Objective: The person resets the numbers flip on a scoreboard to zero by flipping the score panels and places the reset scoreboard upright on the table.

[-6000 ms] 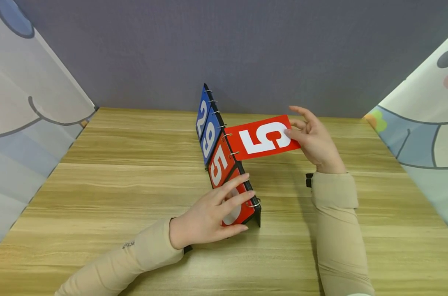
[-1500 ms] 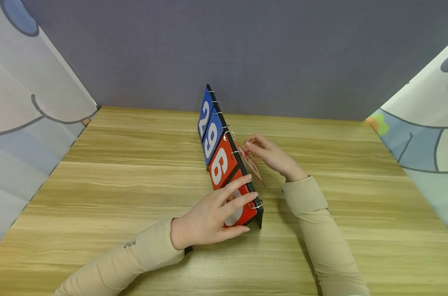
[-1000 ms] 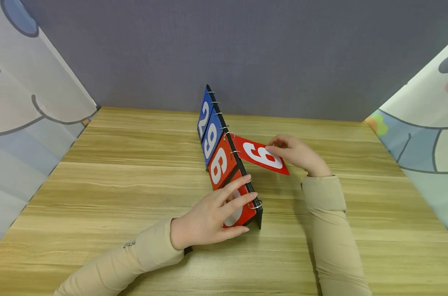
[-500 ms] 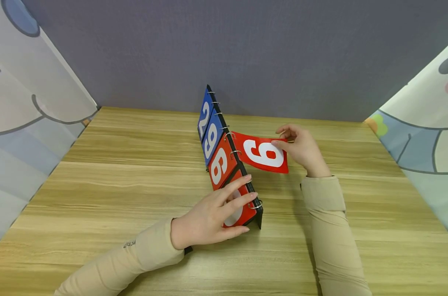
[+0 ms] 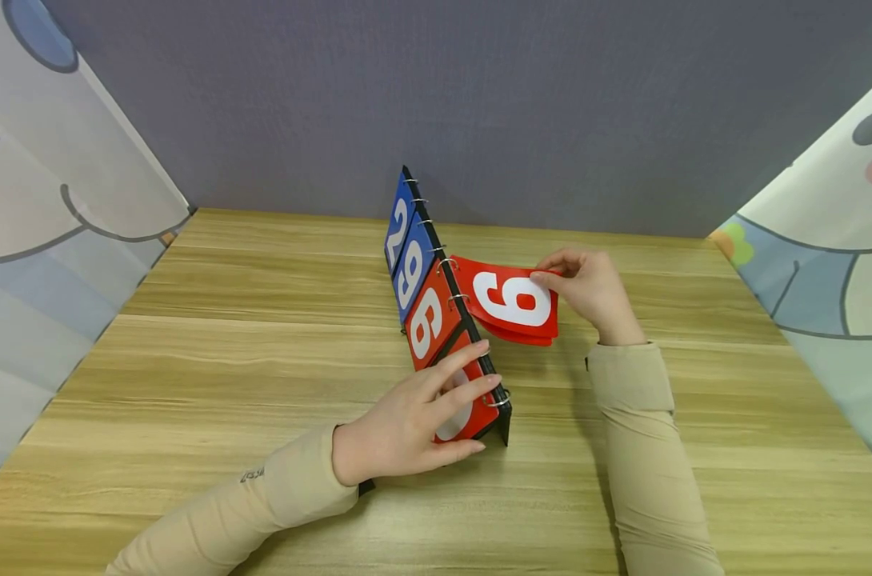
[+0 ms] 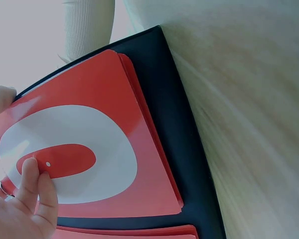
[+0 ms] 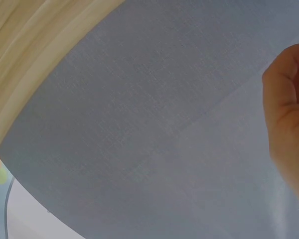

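Note:
A black tabletop flip scoreboard (image 5: 507, 424) stands tilted like a tent, with ringed number cards along its top edge. Its front shows a blue 2 (image 5: 398, 214), a blue 9 (image 5: 416, 260), a red 6 (image 5: 439, 296) and a partly covered red 0 (image 6: 114, 174). Behind the top edge, my right hand (image 5: 590, 292) pinches the outer corner of a red card with a white 6 (image 5: 518, 300), held out sideways on its rings; more red card edges show beneath. My left hand (image 5: 410, 416) lies over the 0 card, fingers spread, fingertips at the top edge and on the card face.
The scoreboard stands on a wood-grain table (image 5: 227, 360). A grey partition (image 5: 479, 104) rises at the back, and cartoon-print panels (image 5: 839, 240) flank both sides.
Six seconds ago my right hand held out a red 5 and the front read 5; the front now reads 6. My right hand has since drawn a 6 card outward. The left hand stays put.

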A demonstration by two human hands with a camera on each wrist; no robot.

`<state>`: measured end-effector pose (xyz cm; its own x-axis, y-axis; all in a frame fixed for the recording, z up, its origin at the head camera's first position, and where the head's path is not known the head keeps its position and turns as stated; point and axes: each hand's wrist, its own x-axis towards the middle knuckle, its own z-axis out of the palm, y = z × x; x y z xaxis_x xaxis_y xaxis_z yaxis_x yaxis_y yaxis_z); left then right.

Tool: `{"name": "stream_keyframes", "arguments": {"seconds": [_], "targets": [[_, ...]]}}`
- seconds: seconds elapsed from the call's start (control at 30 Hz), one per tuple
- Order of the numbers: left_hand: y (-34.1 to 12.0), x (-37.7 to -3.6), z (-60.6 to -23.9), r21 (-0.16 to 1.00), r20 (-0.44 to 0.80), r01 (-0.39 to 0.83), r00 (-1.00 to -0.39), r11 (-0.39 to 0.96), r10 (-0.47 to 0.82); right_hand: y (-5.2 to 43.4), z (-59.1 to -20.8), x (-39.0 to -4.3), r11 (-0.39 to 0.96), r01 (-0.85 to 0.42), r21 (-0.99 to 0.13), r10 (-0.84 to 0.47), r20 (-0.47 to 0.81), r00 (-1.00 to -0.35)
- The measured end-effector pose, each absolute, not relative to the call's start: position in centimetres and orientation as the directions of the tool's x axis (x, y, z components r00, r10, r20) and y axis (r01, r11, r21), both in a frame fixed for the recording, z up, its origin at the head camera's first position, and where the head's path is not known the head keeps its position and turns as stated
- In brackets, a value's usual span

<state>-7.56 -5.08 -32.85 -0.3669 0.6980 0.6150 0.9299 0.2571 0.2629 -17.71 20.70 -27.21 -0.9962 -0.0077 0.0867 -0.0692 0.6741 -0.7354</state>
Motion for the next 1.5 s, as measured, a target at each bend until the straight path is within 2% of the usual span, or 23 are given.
{"name": "stream_keyframes", "arguments": {"seconds": [0.47,0.63,0.73,0.9,1.03,1.27,1.5], "targets": [[-5.1,-7.6,-33.0,0.249,0.626,0.935,-0.354,0.252,0.695,21.1,-26.0,-16.9,0.565,-0.025,-0.825,-0.013,0.021,-1.0],[-5.0,-7.6,-33.0,0.255,0.62,0.934,-0.356,0.249,0.699,21.4,-25.6,-16.6,0.465,-0.025,-0.885,-0.03,0.013,-0.999],[-5.1,-7.6,-33.0,0.256,0.623,0.935,-0.353,0.245,0.698,21.5,-25.2,-16.5,0.321,-0.021,-0.947,-0.042,0.008,-0.999],[-5.1,-7.7,-33.1,0.247,0.635,0.938,-0.347,0.244,0.691,21.5,-24.5,-16.0,0.027,-0.083,-0.996,-0.089,0.08,-0.993],[-5.1,-7.7,-33.2,0.239,0.64,0.939,-0.343,0.246,0.688,21.3,-23.9,-15.2,-0.083,-0.165,-0.983,-0.051,0.17,-0.984],[-5.1,-7.7,-33.1,0.243,0.639,0.939,-0.344,0.244,0.688,20.4,-22.9,-14.0,-0.041,-0.275,-0.961,0.075,0.272,-0.96],[-5.1,-7.6,-33.1,0.245,0.639,0.938,-0.347,0.246,0.687,18.6,-23.1,-13.2,-0.085,-0.42,-0.903,0.088,0.414,-0.906]]}}
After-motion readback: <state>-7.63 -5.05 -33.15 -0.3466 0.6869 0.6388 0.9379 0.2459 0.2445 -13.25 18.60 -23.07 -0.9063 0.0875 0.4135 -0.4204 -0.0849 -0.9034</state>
